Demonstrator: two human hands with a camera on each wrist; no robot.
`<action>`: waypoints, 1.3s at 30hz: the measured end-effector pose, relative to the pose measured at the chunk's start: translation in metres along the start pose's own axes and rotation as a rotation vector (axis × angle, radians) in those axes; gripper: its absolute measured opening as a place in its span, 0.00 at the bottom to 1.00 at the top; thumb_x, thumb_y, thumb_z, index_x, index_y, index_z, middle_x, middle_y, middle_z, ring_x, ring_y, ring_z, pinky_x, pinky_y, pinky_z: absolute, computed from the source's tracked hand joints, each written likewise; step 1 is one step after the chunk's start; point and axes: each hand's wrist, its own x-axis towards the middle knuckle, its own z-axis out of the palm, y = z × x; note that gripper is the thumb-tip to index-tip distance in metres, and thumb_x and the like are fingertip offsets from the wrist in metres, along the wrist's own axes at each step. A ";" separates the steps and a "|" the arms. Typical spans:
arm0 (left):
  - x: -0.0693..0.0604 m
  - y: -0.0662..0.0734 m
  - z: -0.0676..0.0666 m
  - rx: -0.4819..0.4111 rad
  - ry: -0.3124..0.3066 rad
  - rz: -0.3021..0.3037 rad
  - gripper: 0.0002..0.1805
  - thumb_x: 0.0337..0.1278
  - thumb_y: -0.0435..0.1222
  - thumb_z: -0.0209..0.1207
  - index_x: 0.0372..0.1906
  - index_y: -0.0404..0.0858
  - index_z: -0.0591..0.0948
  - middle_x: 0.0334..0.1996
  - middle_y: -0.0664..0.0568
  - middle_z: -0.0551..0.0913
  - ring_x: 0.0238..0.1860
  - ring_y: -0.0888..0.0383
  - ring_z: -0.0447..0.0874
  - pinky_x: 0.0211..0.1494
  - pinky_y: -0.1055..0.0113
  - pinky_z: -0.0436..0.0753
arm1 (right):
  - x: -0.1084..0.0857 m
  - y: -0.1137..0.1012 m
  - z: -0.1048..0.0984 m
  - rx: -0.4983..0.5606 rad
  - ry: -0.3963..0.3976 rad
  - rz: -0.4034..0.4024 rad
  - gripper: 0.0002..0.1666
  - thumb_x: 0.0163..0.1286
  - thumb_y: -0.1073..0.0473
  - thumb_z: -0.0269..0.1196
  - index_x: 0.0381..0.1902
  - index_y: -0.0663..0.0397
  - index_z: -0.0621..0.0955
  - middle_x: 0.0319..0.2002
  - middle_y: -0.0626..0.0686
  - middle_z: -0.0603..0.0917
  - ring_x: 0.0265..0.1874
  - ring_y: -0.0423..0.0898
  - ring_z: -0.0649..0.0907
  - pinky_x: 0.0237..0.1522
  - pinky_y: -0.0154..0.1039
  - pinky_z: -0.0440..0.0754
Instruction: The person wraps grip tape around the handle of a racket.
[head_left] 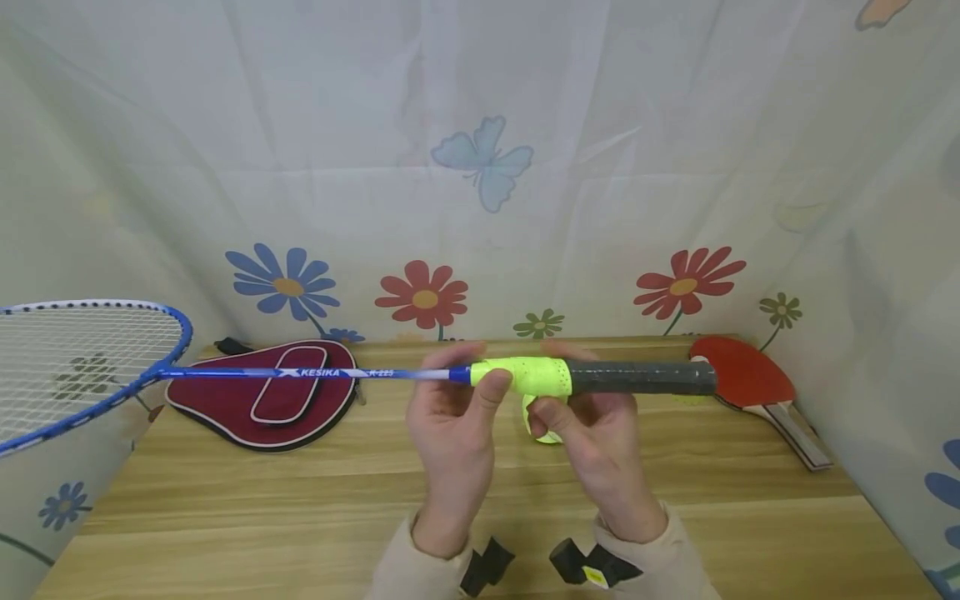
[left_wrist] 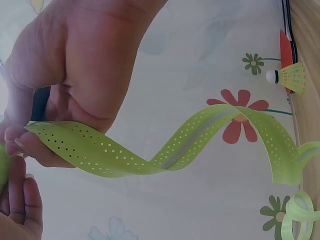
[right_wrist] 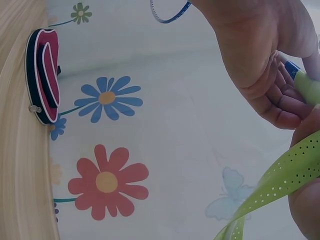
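A blue and white badminton racket (head_left: 247, 373) lies level in the air, its strung head to the left. My left hand (head_left: 453, 446) holds it where the shaft meets the handle, thumb on the front. Neon yellow-green perforated grip tape (head_left: 536, 377) covers the upper handle; the lower part is bare black (head_left: 641, 377). Just below the handle, my right hand (head_left: 600, 458) pinches the tape between thumb and fingers. In the left wrist view, the loose tape (left_wrist: 125, 162) twists away from that right hand down towards the table in curls. Part of the right fingers is hidden behind the handle.
On the wooden table (head_left: 300, 517), a dark red zipped paddle case (head_left: 225, 408) lies at back left. A red table tennis paddle (head_left: 742, 371) lies at back right, with a yellow shuttlecock (left_wrist: 292, 79) by it. A flower-printed curtain (head_left: 570, 217) surrounds the table.
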 end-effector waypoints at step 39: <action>0.004 -0.001 0.001 -0.139 -0.162 0.087 0.20 0.62 0.29 0.60 0.49 0.19 0.66 0.43 0.28 0.82 0.46 0.43 0.85 0.48 0.61 0.84 | -0.001 -0.001 0.000 -0.121 0.133 0.082 0.06 0.63 0.68 0.67 0.36 0.61 0.80 0.22 0.51 0.81 0.19 0.43 0.79 0.22 0.32 0.80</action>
